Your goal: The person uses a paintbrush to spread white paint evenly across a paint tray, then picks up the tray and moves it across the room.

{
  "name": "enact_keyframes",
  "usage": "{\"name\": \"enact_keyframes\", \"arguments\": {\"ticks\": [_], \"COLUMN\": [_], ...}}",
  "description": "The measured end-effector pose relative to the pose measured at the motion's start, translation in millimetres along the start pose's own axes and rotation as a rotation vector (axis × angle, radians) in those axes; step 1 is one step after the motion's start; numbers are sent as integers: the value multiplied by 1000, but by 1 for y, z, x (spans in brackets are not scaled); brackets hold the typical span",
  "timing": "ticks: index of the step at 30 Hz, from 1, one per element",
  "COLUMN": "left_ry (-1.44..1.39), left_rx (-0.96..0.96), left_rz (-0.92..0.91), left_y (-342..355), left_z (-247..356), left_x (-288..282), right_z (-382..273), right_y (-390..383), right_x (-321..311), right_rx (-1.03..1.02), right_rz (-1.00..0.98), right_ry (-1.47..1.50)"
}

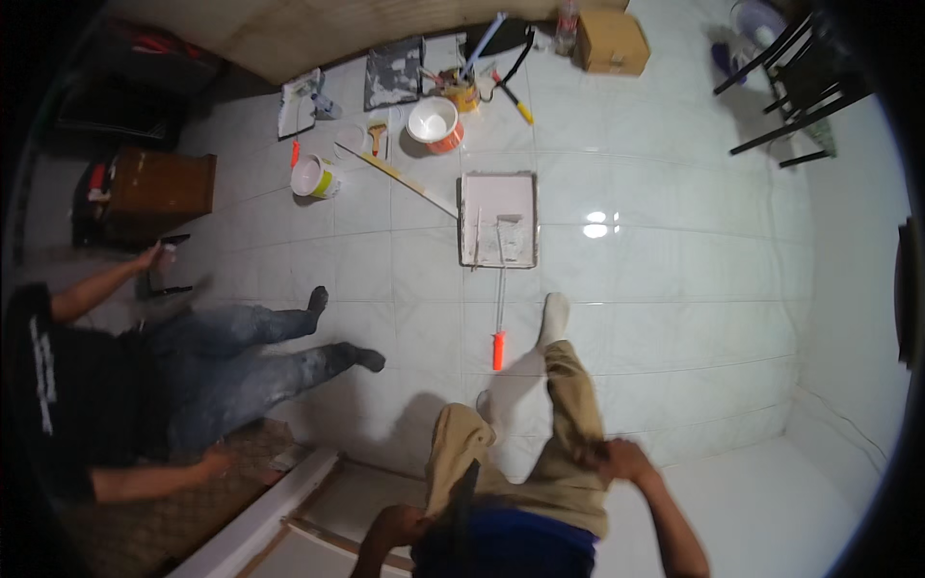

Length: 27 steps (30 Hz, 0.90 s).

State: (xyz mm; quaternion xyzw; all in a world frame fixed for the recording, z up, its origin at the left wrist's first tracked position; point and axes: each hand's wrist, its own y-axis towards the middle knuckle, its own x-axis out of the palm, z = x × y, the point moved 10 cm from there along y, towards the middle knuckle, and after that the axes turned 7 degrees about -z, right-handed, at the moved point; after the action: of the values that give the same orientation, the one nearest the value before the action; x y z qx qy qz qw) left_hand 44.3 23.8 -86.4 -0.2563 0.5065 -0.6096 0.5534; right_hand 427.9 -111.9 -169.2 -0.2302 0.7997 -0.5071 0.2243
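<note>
The head view showed, at far left, a co-worker in a black short-sleeved shirt (96,385), legs stretched toward the middle. A brown wooden box-shaped cabinet (164,185) stood above, upper left, then a round white bucket with a green-banded side (313,179) and a flat paintbrush with a wooden handle (377,138). At lower centre, the person's left hand (400,525) was against the tan cloth trousers (570,400) near the hip; whether its fingers were closed could not be told. A round white-and-orange bucket (446,141) stood at upper centre. Below it, a rectangular paint tray (498,196) lay on the white tiled floor (665,328), and a long-handled paint roller with an orange grip (498,350) rested its head inside. Right of centre, the right hand (624,460), well apart from the left, touched the trousers near the knee, its grip too blurred to tell. A brown cardboard box (614,43) sat at upper right, left of a dark-framed chair (800,91).
</note>
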Motion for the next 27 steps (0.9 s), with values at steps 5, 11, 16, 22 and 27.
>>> {"name": "enact_keyframes", "arguments": {"ticks": [5,11,16,22,27], "left_ry": [-433,-388,-191,108,180], "left_rx": [-86,93,-12,125,166], "left_rz": [138,356,193,270,422], "left_y": [160,471,653,725,782], "left_z": [6,-37,-116,-132,-108], "left_x": [-47,-109,-81,-86,-90], "right_z": [-40,-101,-101,-123,-119], "right_y": [267,583,719,754,762], "right_x": [-181,-216,-199,-197,-200], "right_rx": [-190,-348,-273,-359,-398], "right_rz": [437,441,398,381,419], "right_ry": [-73,-276,-224,-106,-57]}}
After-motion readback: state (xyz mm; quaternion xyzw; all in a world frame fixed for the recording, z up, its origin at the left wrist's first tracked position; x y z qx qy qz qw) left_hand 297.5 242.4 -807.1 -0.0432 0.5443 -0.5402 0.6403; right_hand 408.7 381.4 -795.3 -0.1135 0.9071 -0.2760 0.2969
